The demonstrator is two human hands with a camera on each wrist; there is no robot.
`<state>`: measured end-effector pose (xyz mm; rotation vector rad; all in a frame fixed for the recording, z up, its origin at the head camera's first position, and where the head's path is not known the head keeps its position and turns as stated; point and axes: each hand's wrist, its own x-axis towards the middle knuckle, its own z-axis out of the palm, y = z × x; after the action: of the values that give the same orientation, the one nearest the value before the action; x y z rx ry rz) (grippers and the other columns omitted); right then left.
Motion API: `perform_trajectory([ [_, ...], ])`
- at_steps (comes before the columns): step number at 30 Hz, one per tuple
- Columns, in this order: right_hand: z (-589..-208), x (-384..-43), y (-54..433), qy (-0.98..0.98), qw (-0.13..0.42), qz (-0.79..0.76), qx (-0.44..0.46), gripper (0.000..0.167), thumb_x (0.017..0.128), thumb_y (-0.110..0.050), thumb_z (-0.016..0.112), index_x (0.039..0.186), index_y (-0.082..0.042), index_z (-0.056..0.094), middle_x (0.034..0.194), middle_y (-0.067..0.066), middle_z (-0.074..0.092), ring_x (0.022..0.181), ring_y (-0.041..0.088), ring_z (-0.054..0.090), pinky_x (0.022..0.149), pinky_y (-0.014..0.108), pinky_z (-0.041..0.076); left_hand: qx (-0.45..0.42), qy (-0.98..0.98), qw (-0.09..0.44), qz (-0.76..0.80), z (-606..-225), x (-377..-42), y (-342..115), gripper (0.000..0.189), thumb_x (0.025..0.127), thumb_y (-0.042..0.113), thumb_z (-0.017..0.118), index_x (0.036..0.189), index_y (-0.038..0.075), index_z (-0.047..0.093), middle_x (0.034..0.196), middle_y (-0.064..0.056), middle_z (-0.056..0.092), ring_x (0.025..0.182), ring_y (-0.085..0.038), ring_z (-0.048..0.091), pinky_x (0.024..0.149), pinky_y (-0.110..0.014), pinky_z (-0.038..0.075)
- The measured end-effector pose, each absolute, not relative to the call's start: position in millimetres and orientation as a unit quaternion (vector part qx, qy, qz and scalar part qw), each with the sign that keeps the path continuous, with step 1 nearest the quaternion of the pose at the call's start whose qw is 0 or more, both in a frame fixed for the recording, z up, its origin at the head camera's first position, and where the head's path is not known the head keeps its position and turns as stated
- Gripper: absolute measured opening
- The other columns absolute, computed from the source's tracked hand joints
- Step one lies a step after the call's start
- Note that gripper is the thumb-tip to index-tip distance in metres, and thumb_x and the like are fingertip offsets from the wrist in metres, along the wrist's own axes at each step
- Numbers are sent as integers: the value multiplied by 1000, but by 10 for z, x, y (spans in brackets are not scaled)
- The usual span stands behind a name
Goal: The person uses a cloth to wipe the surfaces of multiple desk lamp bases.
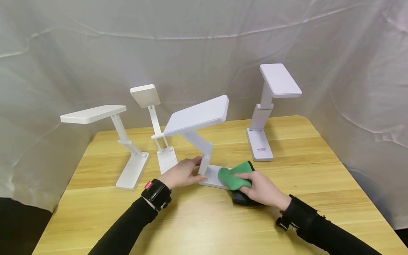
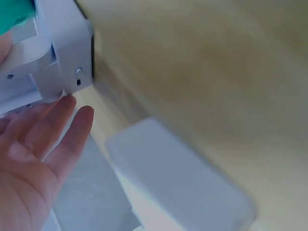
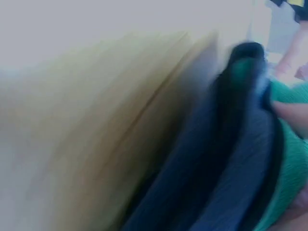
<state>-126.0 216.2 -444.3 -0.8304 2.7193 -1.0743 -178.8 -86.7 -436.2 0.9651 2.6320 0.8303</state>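
A white folding desk lamp (image 1: 197,115) stands at the middle of the table, its head tilted up over its bent arm. My left hand (image 1: 183,173) holds it at the hinge end of the base, thumb in front and fingers behind the arm. The left wrist view shows that end of the lamp base (image 2: 72,50), with a small button and a port. In my right hand (image 1: 262,189) is a green cloth (image 1: 234,180) with a dark underside, gripped between thumb and fingers. The cloth lies over the other end of the base, and its dark folds (image 3: 231,159) hang toward the tabletop.
Two more white lamps, a left one (image 1: 132,171) and a back one (image 1: 167,159), stand left of the held lamp. Another lamp (image 1: 261,145) stands at the back right. Grey fabric (image 1: 204,63) hangs behind the wooden table (image 1: 204,226).
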Motion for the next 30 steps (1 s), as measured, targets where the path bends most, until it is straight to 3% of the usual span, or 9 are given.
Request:
perform_trajectory([
  [2, -4439, -1269, 2203, 883, 51, -408, -228, 36, 89, -8, 74, 125, -3, 70, 120, 15, 74, 82, 2, 58, 74, 19, 52, 325, 899, 120, 267, -4329, -1817, -877, 54, 94, 24, 70, 139, 0, 50, 127, -19, 70, 114, -28, 70, 98, -39, 59],
  [6, -4423, -1297, 2232, 863, 51, -481, -145, 35, 91, -15, 74, 124, -2, 70, 116, 16, 74, 86, 6, 61, 77, 20, 52, 305, 904, 149, 258, -4261, -1884, -891, 47, 94, 17, 65, 135, -3, 55, 121, -18, 71, 104, -24, 71, 89, -36, 60],
  [12, -4345, -1331, 2139, 827, 124, -547, -30, 46, 96, -27, 69, 132, 2, 63, 118, 19, 73, 84, 8, 64, 70, 21, 55, 269, 914, 136, 273, -4213, -1966, -847, 40, 94, 11, 65, 130, -6, 59, 120, -21, 71, 104, -29, 71, 91, -40, 60],
  [16, -4334, -1393, 2019, 800, 158, -579, 14, 51, 99, -31, 65, 136, 3, 58, 109, 17, 75, 78, 10, 65, 65, 23, 56, 192, 926, 108, 307, -4253, -1968, -777, 38, 91, 10, 68, 125, -6, 63, 116, -22, 72, 99, -30, 72, 89, -41, 61],
  [19, -4368, -1466, 1883, 803, 161, -573, 7, 49, 100, -31, 62, 134, 4, 59, 104, 15, 75, 75, 9, 63, 64, 23, 55, 163, 938, 77, 296, -4303, -1961, -733, 35, 88, 11, 72, 118, -6, 66, 109, -22, 74, 91, -30, 73, 82, -40, 62],
  [27, -4525, -1676, 1539, 857, 129, -489, -97, 43, 99, -24, 65, 135, -2, 62, 119, 13, 72, 95, 14, 63, 83, 27, 53, 152, 950, 47, 268, -4334, -1944, -661, 33, 87, 14, 77, 113, -4, 69, 102, -20, 76, 88, -30, 73, 79, -41, 61],
  [30, -4555, -1761, 1455, 873, 109, -458, -127, 39, 96, -21, 69, 131, -5, 65, 112, 11, 73, 90, 16, 63, 79, 28, 52, 149, 952, 50, 265, -4334, -1950, -650, 32, 87, 13, 77, 113, -3, 70, 103, -19, 76, 90, -30, 72, 82, -42, 61],
])
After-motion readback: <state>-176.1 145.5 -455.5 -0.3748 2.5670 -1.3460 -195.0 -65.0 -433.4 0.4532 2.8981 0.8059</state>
